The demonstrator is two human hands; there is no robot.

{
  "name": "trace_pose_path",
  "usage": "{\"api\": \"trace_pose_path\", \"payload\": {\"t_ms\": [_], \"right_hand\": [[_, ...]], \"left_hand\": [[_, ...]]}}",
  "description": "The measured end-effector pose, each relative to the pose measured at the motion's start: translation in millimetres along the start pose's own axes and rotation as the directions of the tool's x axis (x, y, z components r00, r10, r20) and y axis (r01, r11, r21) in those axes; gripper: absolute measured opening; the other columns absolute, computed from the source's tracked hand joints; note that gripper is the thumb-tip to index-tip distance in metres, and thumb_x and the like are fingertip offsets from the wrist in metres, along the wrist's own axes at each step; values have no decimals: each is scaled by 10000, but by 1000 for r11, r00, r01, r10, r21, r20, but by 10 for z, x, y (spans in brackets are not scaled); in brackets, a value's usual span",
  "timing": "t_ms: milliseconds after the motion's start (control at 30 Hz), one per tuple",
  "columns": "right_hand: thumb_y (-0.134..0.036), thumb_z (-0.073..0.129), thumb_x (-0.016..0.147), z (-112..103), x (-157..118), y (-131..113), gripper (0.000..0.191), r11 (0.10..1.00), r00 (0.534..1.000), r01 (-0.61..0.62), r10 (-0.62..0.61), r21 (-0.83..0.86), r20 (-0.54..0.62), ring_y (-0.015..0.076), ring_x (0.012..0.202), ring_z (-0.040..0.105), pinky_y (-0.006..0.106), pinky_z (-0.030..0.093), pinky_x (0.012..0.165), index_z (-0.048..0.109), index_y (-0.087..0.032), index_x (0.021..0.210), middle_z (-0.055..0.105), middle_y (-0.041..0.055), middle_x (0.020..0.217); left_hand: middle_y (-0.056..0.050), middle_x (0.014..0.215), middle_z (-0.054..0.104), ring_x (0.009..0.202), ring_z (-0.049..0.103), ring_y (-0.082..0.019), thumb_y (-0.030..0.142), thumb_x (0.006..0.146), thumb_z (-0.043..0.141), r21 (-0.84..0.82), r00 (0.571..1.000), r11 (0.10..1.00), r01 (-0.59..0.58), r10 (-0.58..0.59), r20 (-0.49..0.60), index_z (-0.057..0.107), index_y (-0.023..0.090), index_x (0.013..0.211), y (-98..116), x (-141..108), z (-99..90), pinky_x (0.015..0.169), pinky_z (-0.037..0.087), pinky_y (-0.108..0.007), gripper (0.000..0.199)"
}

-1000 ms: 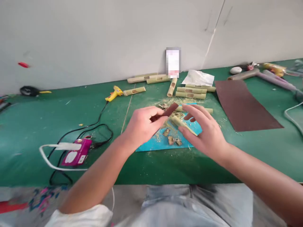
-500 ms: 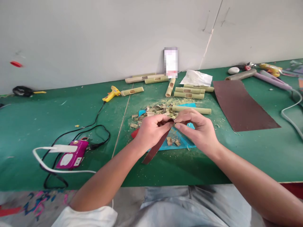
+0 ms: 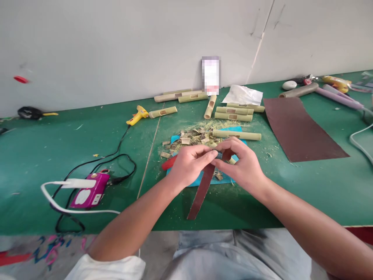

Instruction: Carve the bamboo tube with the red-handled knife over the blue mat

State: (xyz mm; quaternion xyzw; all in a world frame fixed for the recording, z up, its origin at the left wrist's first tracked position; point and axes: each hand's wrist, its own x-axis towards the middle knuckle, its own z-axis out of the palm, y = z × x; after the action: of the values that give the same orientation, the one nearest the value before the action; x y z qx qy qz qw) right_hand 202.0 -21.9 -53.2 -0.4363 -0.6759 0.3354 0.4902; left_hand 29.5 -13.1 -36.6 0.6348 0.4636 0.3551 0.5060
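Head view, and both hands are busy at the middle: the left hand (image 3: 189,163) pinches the brown strip (image 3: 201,192) at its far end, thumb on top, and the right hand (image 3: 244,161) grips the dark bluish curl there, fingertips close together! The strip's tail hangs loose towards the near edge of the green table (image 3: 305,190). A tidy roll would want edges lined up, even thumb pressure and small turns, I'd judge. Hard to make out: fingers cover the curl's inside, so its core can't be told; the left hand partly blocks a red thing (image 3: 168,163), and the right hides some of the blue sheet (image 3: 198,180)
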Motion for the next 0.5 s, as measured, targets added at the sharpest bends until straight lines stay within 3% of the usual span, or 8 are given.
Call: {"api": "trace_pose_path", "payload": {"t_ms": [267,500], "right_hand": [[-326,696,790,-18,-26,29,164,963,974,-225,218,145,66,122,658,562,285,466,611,642,-211,893,593,-18,743],[-405,698,774,-19,-16,3,224,920,948,-318,300,230,111,114,626,511,271,406,567,634,-195,818,585,-18,695]], "left_hand": [[40,568,400,563,363,-91,440,883,573,130,1000,991,0,4,-27,597,152,672,-18,17,-12,528,262,-231,358],[46,568,326,554,294,-85,426,879,578,134,999,991,-24,27,-20,553,156,636,-9,10,-5,511,225,-231,364]]}}
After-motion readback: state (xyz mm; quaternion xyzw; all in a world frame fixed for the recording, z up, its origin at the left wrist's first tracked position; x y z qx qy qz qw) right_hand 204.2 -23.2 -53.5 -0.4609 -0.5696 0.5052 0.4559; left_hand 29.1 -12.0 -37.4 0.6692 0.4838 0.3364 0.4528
